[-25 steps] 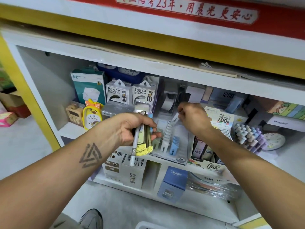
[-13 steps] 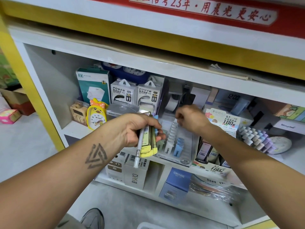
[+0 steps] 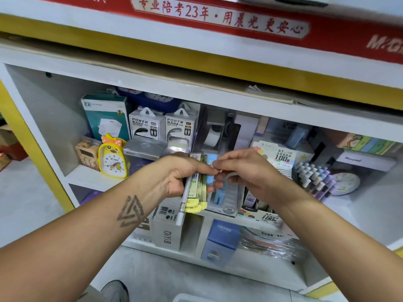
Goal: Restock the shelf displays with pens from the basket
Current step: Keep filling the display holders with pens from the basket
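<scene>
White pen (image 3: 182,201) hangs point-down out of the left hand (image 3: 174,175), clamped alongside a stack of yellow-edged packs (image 3: 197,192); fingers curled round the lot. All held in front of the shelf (image 3: 91,177), over the clear display tray (image 3: 229,199) marked 26. Right hand (image 3: 244,171) touches the left at the top of the stack, thumb and forefinger pinching there; what exactly it has hold of is too blurred to tell. Light blue card (image 3: 211,164) shows between the two hands.

Behind: two POWER BANK boxes (image 3: 161,125), teal box (image 3: 106,116), tape dispenser (image 3: 214,134). Left: yellow duck clock (image 3: 112,159). Right: 0.7 HB lead display (image 3: 281,155), then a rack of pastel-capped markers (image 3: 314,177). Lower shelf: DIYO carton (image 3: 168,232), blue CRUHRE box (image 3: 222,236). Red banner (image 3: 218,16) runs across the top.
</scene>
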Action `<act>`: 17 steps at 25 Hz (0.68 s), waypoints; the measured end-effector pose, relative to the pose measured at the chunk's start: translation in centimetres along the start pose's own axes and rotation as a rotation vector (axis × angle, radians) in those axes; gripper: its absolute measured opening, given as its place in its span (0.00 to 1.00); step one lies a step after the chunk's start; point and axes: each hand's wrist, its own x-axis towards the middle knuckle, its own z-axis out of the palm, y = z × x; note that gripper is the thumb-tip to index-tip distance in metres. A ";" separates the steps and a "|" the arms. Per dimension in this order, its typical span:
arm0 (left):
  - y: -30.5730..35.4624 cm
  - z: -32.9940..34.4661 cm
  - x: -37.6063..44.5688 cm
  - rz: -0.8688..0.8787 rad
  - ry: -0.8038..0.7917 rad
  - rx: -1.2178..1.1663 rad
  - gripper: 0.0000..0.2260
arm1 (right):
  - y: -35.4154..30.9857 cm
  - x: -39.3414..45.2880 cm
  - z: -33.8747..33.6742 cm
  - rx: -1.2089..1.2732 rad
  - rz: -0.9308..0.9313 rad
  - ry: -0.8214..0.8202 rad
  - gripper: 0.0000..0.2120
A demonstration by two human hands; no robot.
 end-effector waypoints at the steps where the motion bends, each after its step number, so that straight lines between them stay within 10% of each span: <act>1: -0.1 0.4 0.1 0.001 -0.004 -0.021 0.07 | 0.1 -0.3 -0.4 0.094 0.003 0.035 0.05; 17: 0.4 1.1 1.4 0.019 0.059 -0.124 0.06 | 2.2 -0.8 -3.5 0.041 -0.269 -0.008 0.11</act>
